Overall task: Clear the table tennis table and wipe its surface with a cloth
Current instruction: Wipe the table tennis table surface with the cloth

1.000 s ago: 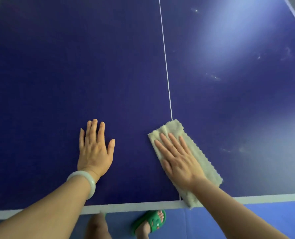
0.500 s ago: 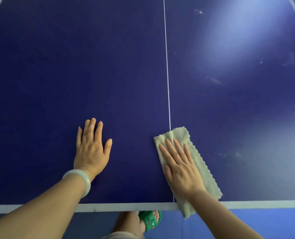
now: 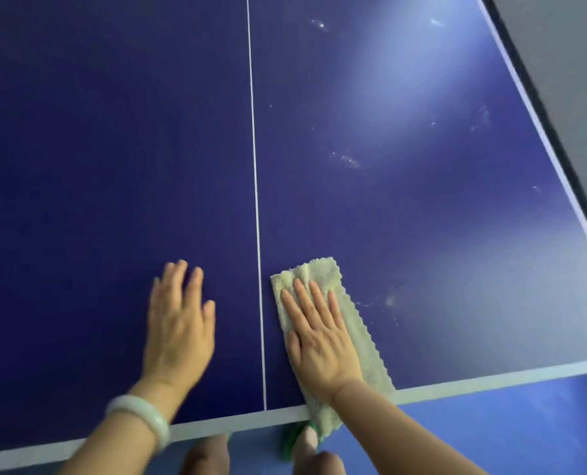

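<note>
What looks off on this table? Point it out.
Whitish smudges dot the right half of the table, beyond the cloth under the right hand; the left half shows none.

Nothing here can be read: no words, numbers, brand marks or signs show anywhere on the things in view.

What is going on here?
A person is wiping a table tennis table with a pale cloth. The right hand presses flat on the cloth, just right of the white centre line, and the cloth's near end hangs over the edge. The left hand, blurred, is open over the bare surface left of the line. Whitish smudges show farther right.
</note>
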Demonstrator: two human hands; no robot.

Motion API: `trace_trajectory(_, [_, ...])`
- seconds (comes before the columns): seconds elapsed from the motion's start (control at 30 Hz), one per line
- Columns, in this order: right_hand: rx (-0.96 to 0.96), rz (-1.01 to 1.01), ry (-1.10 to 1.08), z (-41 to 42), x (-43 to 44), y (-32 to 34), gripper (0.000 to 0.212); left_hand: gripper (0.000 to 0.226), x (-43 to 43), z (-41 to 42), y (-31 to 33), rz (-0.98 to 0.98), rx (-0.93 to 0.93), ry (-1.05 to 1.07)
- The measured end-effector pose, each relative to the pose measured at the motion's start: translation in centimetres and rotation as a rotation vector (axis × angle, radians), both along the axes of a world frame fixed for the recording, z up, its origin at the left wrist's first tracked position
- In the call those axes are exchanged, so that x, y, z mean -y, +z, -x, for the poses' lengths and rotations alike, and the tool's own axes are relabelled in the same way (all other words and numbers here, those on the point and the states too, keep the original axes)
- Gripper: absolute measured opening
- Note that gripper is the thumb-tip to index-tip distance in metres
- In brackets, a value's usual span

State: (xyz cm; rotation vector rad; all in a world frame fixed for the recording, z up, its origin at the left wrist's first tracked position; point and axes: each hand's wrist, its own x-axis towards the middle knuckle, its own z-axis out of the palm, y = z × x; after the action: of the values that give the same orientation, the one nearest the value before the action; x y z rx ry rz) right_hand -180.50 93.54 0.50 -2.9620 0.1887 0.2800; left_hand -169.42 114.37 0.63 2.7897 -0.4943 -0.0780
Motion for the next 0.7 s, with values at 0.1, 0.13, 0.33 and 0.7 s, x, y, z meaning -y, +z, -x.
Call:
trace_trajectory(0.1, [0.018,-0.027,0.008,-0.2,-0.1,-0.3,0.062,0.061,6.0,3.4,-0.7,-0.054,-0.086,0.063])
trace_trajectory(0.13, [0.022,-0.043,0.028,-0.1,0.2,-0.4,0.062,0.065,7.3,4.0,-0.8,-0.083,-0.109,0.121])
trace_trajectory(0.33, [0.039,-0.04,0.388,5.1,8.5,-0.2,0.064,0.071,9.0,4.9,-1.6,-0.219,-0.038,0.211])
trace_trajectory(0.7, [0.131,0.02,-0.08,-1.4,20.1,-1.2,0.06,0.069,9.4,4.9,-1.8,-0.213,-0.001,0.278])
